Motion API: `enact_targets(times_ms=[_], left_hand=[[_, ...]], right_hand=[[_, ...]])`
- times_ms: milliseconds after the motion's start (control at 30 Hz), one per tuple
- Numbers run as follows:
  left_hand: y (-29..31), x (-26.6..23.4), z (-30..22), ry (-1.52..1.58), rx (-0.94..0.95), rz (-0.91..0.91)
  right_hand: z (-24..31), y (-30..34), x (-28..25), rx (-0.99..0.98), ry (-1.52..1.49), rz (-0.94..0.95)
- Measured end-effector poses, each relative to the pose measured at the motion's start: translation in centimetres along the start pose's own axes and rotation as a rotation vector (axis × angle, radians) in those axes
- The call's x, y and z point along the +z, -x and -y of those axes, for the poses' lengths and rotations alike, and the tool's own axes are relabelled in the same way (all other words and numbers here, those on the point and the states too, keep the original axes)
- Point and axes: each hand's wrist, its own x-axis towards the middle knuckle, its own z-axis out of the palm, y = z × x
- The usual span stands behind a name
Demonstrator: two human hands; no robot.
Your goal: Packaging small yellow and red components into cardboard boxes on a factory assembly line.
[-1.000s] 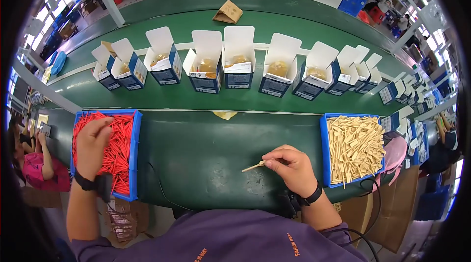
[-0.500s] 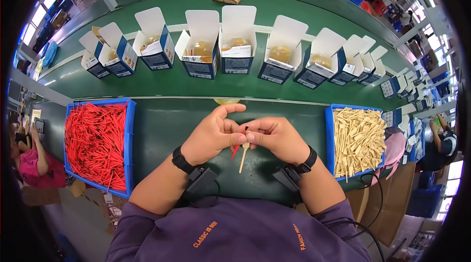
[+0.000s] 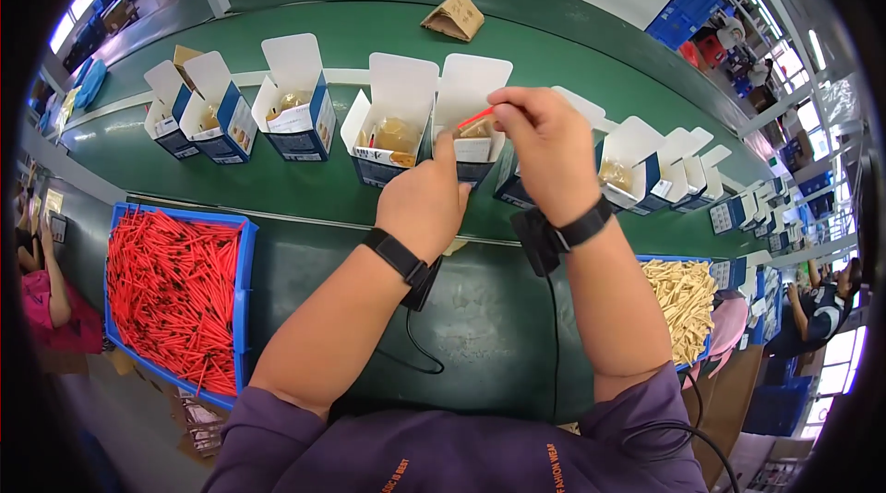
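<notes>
My right hand (image 3: 552,147) is above an open blue-and-white box (image 3: 473,78) near the middle of the row, thumb and fingers pinched on a thin red stick (image 3: 476,117). The stick slants down-left over the box opening, where part of a round tan item shows. At that box's front left corner is my left hand (image 3: 420,207), its index finger at the wall and its thumb along the front; its other fingers are curled and partly hidden. The pale wooden stick seen earlier does not show. Left of it stands another open box (image 3: 403,78) holding a round tan item.
A blue tray (image 3: 245,308) of red sticks lies at left, and a tray of pale wooden sticks (image 3: 680,304) at right. More open boxes (image 3: 297,114) line the green conveyor (image 3: 369,18). Folded brown cardboard (image 3: 454,16) lies behind. Cables hang by my wrists. Other people sit at both sides.
Both hands have moved forward from the near table to the box row. The red stick is now in my right hand over a box, and my left hand has come to that box's corner.
</notes>
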Motion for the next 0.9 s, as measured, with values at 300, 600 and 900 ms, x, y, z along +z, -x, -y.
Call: enact_targets(times_ms=[300, 600, 900], left_hand=[[3.5, 3.1, 1.8, -0.021, 0.258, -0.306], [3.6, 4.0, 1.7, 0.119, 0.216, -0.298], [3.8, 3.5, 1.3, 0.093, 0.203, -0.300]], right_hand=[[-0.3, 1.9, 3.0, -0.194, 0.369, 0.196], [-1.0, 1.7, 2.8, -0.276, 0.399, 0.193], [-0.6, -0.6, 3.6, -0.333, 0.687, 0.561]])
